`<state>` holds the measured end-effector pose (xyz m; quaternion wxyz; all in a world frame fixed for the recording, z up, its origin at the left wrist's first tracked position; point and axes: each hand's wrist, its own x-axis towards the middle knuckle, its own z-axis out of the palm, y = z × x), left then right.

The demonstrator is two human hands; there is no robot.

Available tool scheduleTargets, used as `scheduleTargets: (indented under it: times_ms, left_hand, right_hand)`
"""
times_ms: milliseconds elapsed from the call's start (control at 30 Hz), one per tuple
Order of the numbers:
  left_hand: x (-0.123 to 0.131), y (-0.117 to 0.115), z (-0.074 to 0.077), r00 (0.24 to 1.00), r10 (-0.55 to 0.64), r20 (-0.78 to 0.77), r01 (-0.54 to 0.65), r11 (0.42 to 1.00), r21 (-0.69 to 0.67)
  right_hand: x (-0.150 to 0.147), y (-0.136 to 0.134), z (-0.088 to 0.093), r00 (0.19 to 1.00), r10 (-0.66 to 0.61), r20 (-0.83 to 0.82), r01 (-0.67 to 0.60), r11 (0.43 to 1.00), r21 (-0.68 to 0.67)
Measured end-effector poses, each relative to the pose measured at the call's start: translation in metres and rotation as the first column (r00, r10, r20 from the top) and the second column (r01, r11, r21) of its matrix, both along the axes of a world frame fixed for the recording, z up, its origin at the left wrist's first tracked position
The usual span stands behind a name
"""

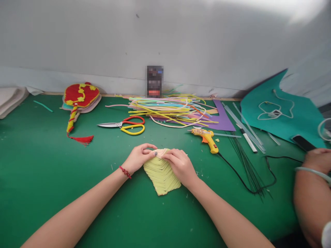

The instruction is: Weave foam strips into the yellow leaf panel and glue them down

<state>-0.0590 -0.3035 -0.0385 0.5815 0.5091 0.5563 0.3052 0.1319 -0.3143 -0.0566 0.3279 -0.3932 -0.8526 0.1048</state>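
Note:
A pale yellow fan-shaped piece [161, 175] made of glued strips lies on the green table [46, 172] in front of me. My left hand [139, 156] pinches its upper edge, where a pinkish strip runs along the top. My right hand [181, 165] presses on the same top edge and the piece's right side, fingers curled over it. A red bead bracelet sits on my left wrist.
Scissors [126, 125] with red and yellow handles lie behind my hands. A yellow glue gun [207, 136] with a black cord, a pile of coloured strips [170, 110], a finished red fan [79, 100], teal felt [279, 110], and another person's arm [312, 186] at right.

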Motion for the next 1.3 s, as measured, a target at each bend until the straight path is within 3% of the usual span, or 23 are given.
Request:
scheduleTargets:
  times_ms: [267,700,900,1100,1300]
  left_hand:
    - [-0.003,0.002,-0.001,0.997,-0.076,0.008,0.076,0.997,0.007]
    - [-0.005,0.004,0.000,0.991,-0.133,-0.013,0.133,0.991,0.003]
    - [-0.007,0.004,-0.001,0.991,-0.133,0.019,0.133,0.991,-0.026]
    - [-0.009,0.004,-0.002,0.984,-0.175,0.008,0.176,0.984,-0.038]
    - [-0.011,0.005,-0.003,0.974,-0.223,0.039,0.225,0.973,-0.060]
  right_hand:
    - [0.012,0.013,0.007,0.970,0.213,0.116,-0.225,0.969,0.102]
    - [0.017,0.013,0.012,0.968,0.214,0.133,-0.226,0.971,0.079]
    - [0.031,0.018,0.017,0.979,0.202,0.040,-0.204,0.978,0.033]
    - [0.042,0.026,0.014,0.984,0.165,-0.072,-0.173,0.976,-0.133]
    - [0.037,0.028,0.011,0.961,0.119,-0.248,-0.201,0.919,-0.339]
